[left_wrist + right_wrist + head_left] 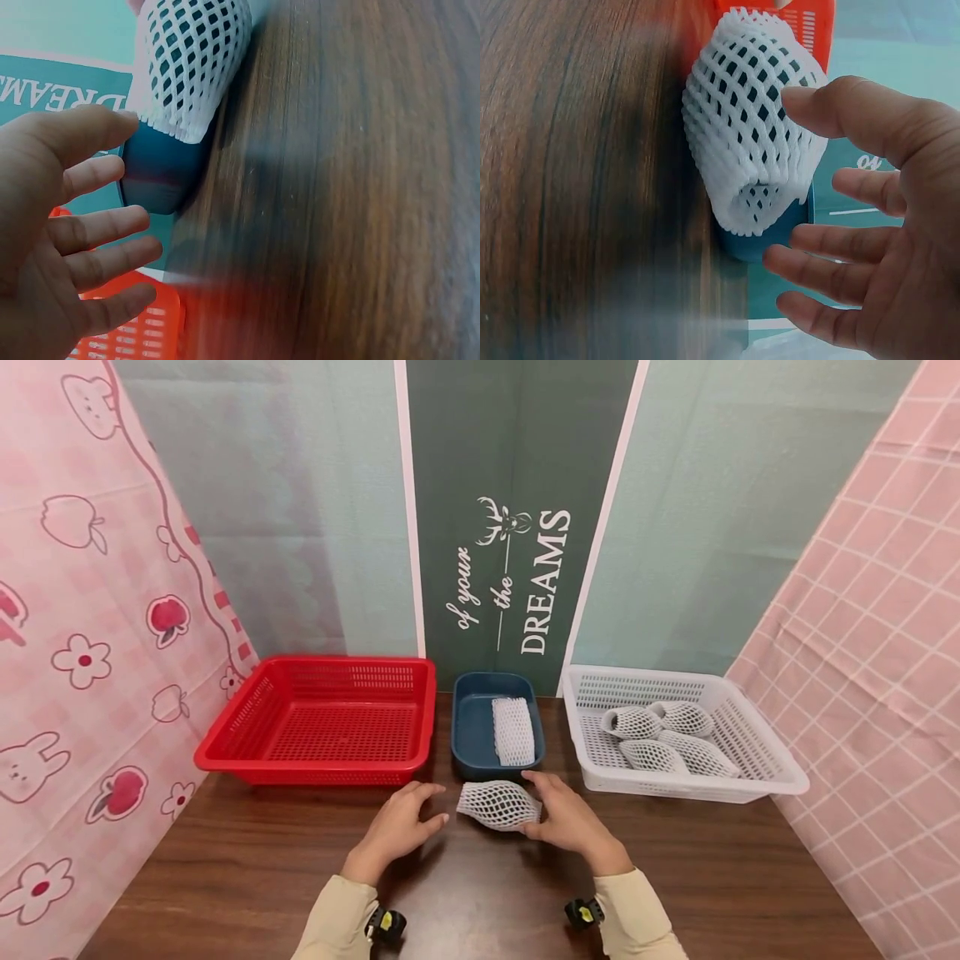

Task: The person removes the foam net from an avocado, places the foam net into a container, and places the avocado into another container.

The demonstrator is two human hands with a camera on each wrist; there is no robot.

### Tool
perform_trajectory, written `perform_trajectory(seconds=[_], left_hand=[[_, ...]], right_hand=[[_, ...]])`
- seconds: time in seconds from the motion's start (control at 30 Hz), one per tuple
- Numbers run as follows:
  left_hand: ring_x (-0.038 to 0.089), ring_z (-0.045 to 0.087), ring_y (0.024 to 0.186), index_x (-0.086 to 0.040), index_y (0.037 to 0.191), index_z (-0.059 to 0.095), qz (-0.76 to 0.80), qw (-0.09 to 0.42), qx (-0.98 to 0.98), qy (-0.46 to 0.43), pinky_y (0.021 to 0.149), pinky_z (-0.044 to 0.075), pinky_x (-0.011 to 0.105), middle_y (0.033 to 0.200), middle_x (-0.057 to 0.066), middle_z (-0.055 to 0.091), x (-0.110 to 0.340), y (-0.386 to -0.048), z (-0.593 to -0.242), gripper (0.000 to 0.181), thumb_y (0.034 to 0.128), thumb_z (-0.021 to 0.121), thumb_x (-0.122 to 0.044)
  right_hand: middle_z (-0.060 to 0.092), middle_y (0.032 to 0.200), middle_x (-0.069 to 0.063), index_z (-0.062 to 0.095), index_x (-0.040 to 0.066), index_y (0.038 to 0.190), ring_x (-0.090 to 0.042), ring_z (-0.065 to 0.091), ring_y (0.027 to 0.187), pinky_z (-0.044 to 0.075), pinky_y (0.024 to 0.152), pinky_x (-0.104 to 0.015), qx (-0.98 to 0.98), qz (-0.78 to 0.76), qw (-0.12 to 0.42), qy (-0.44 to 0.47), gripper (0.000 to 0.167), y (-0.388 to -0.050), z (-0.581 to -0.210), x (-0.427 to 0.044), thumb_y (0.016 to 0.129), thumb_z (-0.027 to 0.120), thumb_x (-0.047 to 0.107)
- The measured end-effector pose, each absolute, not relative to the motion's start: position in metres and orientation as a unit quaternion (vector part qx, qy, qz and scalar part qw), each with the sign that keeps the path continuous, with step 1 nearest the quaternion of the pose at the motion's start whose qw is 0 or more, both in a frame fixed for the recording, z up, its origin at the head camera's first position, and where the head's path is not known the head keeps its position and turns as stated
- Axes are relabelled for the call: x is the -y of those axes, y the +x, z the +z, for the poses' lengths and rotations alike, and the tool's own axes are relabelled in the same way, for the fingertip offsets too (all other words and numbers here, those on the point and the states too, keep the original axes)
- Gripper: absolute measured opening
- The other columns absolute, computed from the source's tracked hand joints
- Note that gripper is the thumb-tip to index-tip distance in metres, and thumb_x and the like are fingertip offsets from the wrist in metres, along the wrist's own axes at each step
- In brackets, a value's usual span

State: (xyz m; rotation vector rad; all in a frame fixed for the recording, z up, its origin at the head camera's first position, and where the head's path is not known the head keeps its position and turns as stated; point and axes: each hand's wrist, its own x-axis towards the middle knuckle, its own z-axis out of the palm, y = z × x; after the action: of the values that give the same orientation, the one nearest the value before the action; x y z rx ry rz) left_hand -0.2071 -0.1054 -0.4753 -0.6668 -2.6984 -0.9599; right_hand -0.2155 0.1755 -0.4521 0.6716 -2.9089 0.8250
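A white foam fruit net (500, 806), puffed out in the middle, lies on the table before the blue bin (459, 735). Its end facing the right wrist camera gapes, showing mesh inside. My right hand (564, 817) is at the net's right end, fingers spread and loosely bent; in the right wrist view the thumb (832, 112) overlaps the net, and I cannot tell whether it touches. Left of the net, my left hand (401, 827) stands apart from it, its fingers (105, 225) loosely extended and holding nothing. A flattened foam net (513, 732) lies in the blue bin.
A red plastic basket (315, 765) stands at the back left. At the back right, a white basket (675, 785) holds several puffed-out foam nets (652, 755). Printed cloths (322, 510) hang behind and at both sides of the brown wooden table (247, 877).
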Motion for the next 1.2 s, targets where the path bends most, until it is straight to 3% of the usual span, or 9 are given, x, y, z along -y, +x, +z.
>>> perform_trajectory(seconds=[0.43, 0.7, 0.93, 1.2], left_hand=[[0.022, 0.059, 0.092, -0.004, 0.106, 0.067, -0.333, 0.102, 0.907, -0.237, 0.079, 0.047, 0.038, 0.099, 0.006, 0.062, 0.094, -0.218, -0.483, 0.029, 0.0772, 0.066, -0.006], [0.021, 0.062, 0.084, -0.001, 0.094, 0.071, -0.324, 0.146, 0.896, -0.266, 0.074, 0.049, 0.036, 0.088, 0.005, 0.064, 0.083, -0.220, -0.484, 0.028, 0.0716, 0.057, 0.009], [0.017, 0.063, 0.075, -0.003, 0.084, 0.071, -0.342, 0.183, 0.867, -0.313, 0.068, 0.050, 0.029, 0.080, 0.004, 0.065, 0.078, -0.223, -0.488, 0.022, 0.0705, 0.062, 0.012], [0.014, 0.064, 0.075, -0.003, 0.080, 0.070, -0.395, 0.150, 0.846, -0.324, 0.067, 0.050, 0.024, 0.081, 0.004, 0.066, 0.072, -0.224, -0.488, 0.016, 0.0701, 0.072, 0.008]], right_hand=[[0.052, 0.124, -0.017, 0.046, -0.001, 0.130, -0.030, 0.051, 0.109, 0.041, 0.089, -0.046, 0.927, 0.299, -0.005, 0.226, 0.071, -0.221, -0.461, -0.187, 0.069, 0.078, 0.015], [0.053, 0.121, -0.016, 0.047, -0.003, 0.129, -0.023, 0.054, 0.090, 0.044, 0.079, -0.041, 0.924, 0.304, -0.023, 0.230, 0.067, -0.218, -0.457, -0.182, 0.071, 0.076, 0.014], [0.054, 0.116, -0.015, 0.049, -0.006, 0.125, -0.017, 0.051, 0.080, 0.044, 0.072, -0.038, 0.927, 0.290, -0.020, 0.237, 0.059, -0.219, -0.459, -0.181, 0.073, 0.073, 0.007], [0.058, 0.109, -0.013, 0.056, -0.006, 0.117, -0.019, 0.054, 0.085, 0.045, 0.072, -0.036, 0.923, 0.292, 0.001, 0.251, 0.045, -0.220, -0.460, -0.179, 0.074, 0.067, -0.003]])
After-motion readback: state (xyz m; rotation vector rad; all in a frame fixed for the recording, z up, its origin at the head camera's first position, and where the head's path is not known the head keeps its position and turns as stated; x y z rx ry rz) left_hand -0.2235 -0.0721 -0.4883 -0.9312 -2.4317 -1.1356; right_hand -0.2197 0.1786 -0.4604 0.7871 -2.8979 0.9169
